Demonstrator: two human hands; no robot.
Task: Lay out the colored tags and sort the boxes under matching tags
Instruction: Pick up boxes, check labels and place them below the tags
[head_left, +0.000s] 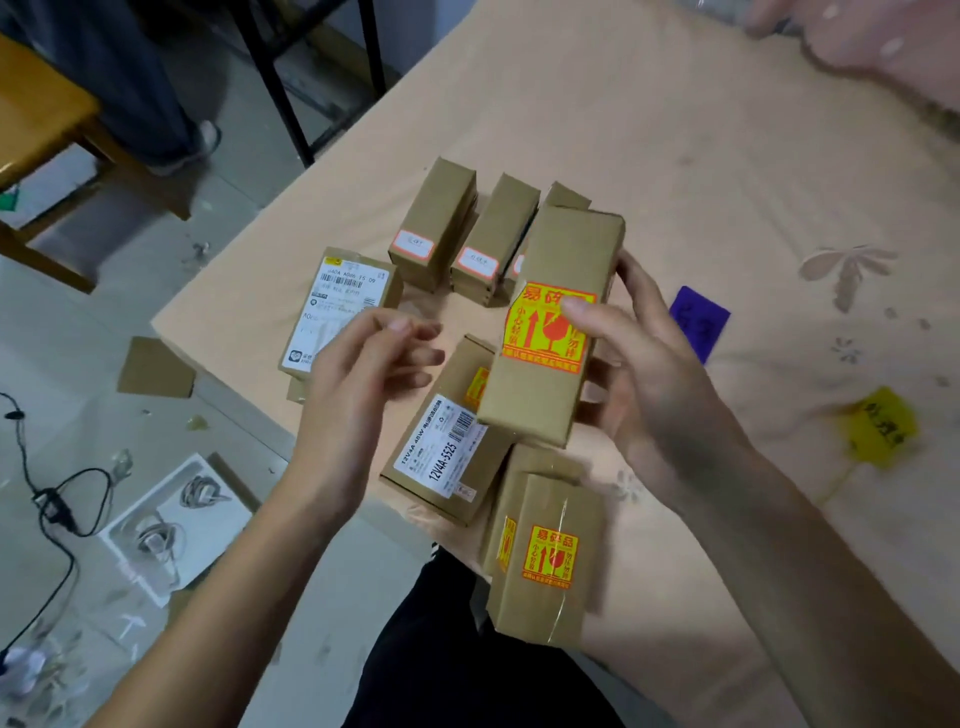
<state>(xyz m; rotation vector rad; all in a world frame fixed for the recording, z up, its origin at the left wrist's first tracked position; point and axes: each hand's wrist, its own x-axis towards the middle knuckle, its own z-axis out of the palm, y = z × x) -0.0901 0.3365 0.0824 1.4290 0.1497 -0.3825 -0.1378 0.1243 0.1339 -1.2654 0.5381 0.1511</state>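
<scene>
My right hand (644, 364) grips a long brown cardboard box (556, 249) with a yellow and red fragile sticker, holding it above the table. My left hand (358, 379) hovers just left of that box, fingers loosely curled, holding nothing. A purple tag (701, 319) and a yellow tag (880, 428) lie on the cloth to the right. Several more boxes lie below: two with red-edged white labels (441, 223) (496, 239), one with a shipping label (345, 306), one with a white barcode label (441, 452), and one with a fragile sticker (550, 556) at the near edge.
The table (675, 130) wears a peach cloth with a flower print. Another person's hand (857, 36) is at the far right corner. On the floor to the left lie a white tray with cables (176, 525), a black cable, cardboard scraps and a wooden stool (41, 119).
</scene>
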